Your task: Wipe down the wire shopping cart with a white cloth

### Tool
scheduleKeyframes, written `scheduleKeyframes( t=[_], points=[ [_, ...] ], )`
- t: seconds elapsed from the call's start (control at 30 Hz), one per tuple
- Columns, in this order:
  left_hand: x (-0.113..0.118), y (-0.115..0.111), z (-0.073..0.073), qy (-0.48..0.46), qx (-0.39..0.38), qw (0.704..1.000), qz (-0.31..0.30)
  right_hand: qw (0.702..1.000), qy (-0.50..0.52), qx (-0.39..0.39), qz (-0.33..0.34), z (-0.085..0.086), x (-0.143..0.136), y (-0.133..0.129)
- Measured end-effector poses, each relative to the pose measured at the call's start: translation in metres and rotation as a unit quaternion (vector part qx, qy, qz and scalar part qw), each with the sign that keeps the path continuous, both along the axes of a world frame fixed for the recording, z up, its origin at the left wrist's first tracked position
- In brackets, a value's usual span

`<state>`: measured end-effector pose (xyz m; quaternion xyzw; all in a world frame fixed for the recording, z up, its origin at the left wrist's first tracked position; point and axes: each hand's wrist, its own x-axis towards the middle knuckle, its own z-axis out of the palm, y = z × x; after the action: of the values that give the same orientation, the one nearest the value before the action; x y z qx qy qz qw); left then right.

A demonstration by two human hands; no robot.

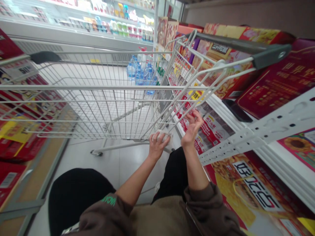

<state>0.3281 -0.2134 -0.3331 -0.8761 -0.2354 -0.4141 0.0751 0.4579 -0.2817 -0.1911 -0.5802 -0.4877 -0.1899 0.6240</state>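
Note:
A wire shopping cart (115, 88) stands side-on before me, its dark handle (228, 42) at the upper right. My left hand (158, 144) presses a crumpled white cloth (165, 133) against the lower frame at the cart's handle end. The fingers are curled over the cloth, which hides part of the frame there. Just to the right, my right hand (193, 126) is raised beside the slanting end bars with its fingers apart and loosely bent. Nothing shows in it.
Shelves with boxed goods (219, 55) and wrapped bottle packs (211, 127) stand close on my right. Red packages (19, 141) line a low display on my left. Blue water jugs (141, 72) and a chilled display case (98, 26) lie beyond the cart.

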Motion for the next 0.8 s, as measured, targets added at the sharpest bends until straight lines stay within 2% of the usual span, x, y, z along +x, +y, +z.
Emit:
scheduleKeyframes(
  t=[0.07,0.13,0.3,0.37,0.43,0.57,0.63,0.7,0.8],
  points=[
    [-0.012,0.006,-0.011,0.037,-0.017,0.999,-0.032,1.000,0.012,0.001,0.004,-0.001,0.002,-0.001],
    [-0.013,0.010,-0.006,0.025,-0.004,0.999,-0.043,1.000,0.023,0.004,0.013,-0.002,0.003,-0.002],
    [0.021,0.011,0.049,-0.123,0.118,0.985,-0.019,0.997,0.067,0.026,0.031,-0.002,0.001,0.000],
    [0.030,0.012,0.060,-0.150,0.137,0.979,-0.005,0.997,0.071,0.025,0.024,-0.001,0.000,0.000],
    [0.028,0.014,0.055,-0.136,0.140,0.981,0.001,0.998,0.061,0.011,0.010,0.000,0.000,0.000],
    [-0.001,0.017,0.012,-0.017,0.111,0.994,-0.009,0.999,0.043,-0.005,0.003,0.003,0.002,0.001],
    [-0.013,0.015,-0.003,0.029,0.086,0.996,-0.005,0.999,0.048,0.000,0.004,0.004,0.003,0.002],
    [-0.015,0.012,-0.004,0.031,0.058,0.998,-0.002,0.999,0.049,0.000,0.001,0.003,0.003,0.002],
    [-0.006,0.006,0.019,-0.029,0.030,0.999,-0.016,0.999,0.029,-0.014,-0.013,-0.001,0.002,0.001]
  ],
)
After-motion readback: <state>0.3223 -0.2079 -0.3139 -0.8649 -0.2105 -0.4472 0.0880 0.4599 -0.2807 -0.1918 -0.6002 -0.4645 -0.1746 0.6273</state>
